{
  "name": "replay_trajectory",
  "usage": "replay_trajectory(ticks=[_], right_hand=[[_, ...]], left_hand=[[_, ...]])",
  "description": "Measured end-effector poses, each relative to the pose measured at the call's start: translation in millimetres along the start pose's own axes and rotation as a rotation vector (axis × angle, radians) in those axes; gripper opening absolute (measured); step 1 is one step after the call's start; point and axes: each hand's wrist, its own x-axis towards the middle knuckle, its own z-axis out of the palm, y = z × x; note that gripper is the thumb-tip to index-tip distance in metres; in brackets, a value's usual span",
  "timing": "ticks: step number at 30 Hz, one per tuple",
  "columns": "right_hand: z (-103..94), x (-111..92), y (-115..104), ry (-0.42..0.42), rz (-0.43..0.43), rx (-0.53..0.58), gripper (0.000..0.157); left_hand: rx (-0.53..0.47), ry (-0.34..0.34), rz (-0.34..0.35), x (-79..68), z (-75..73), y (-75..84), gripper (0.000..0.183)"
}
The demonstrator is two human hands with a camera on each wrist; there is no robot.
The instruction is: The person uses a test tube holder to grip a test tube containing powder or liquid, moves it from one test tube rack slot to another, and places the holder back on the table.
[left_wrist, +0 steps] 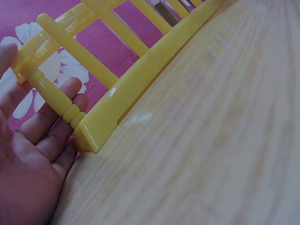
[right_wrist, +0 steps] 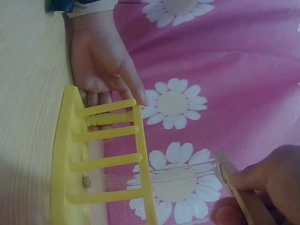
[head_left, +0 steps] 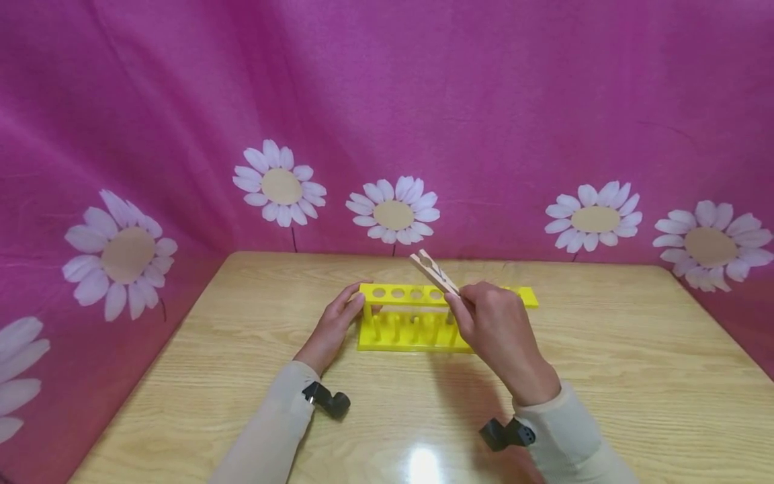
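Note:
A yellow test tube rack (head_left: 399, 347) stands on the table, its pegs in a row along the base. At its left end my left hand (head_left: 331, 324) holds the end post, thumb by the top bar and fingers behind. My right hand (head_left: 500, 331) pinches a wooden clothespin (head_left: 437, 274) above the rack. In the right wrist view the clothespin's tip is at the mouth of a clear test tube (right_wrist: 183, 176) standing in the rack; whether it clamps the glass I cannot tell. A small greyish piece (right_wrist: 86, 182) shows at that tube's bottom. My right hand hides part of the rack.
The wood-grain table (head_left: 254, 296) extends around the rack. Behind and beside it hangs a magenta cloth (head_left: 484, 121) printed with white daisies. A small black camera (head_left: 329, 400) sits on the left sleeve, another camera (head_left: 504, 433) on the right.

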Motion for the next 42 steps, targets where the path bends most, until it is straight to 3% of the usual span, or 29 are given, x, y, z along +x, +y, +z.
replay_trajectory(ticks=[16,19,26,42], right_hand=[[1.2,0.0,-1.6,0.005,-0.018,0.007,0.02],[2.2,-0.4,-1.6,0.008,-0.016,0.009,0.02],[3.0,-0.6,-2.6,0.007,-0.013,0.003,0.021],[7.5,-0.2,-3.7,-0.008,0.015,-0.029,0.019]], left_hand=[[-0.018,-0.015,-0.002,1.7,-1.6,-3.6,0.053],[-0.036,-0.03,-0.012,0.9,-1.4,0.0,0.047],[-0.025,-0.039,-0.021,-12.0,3.1,25.2,0.043],[-0.01,-0.034,-0.047,-12.4,3.0,28.1,0.041]])
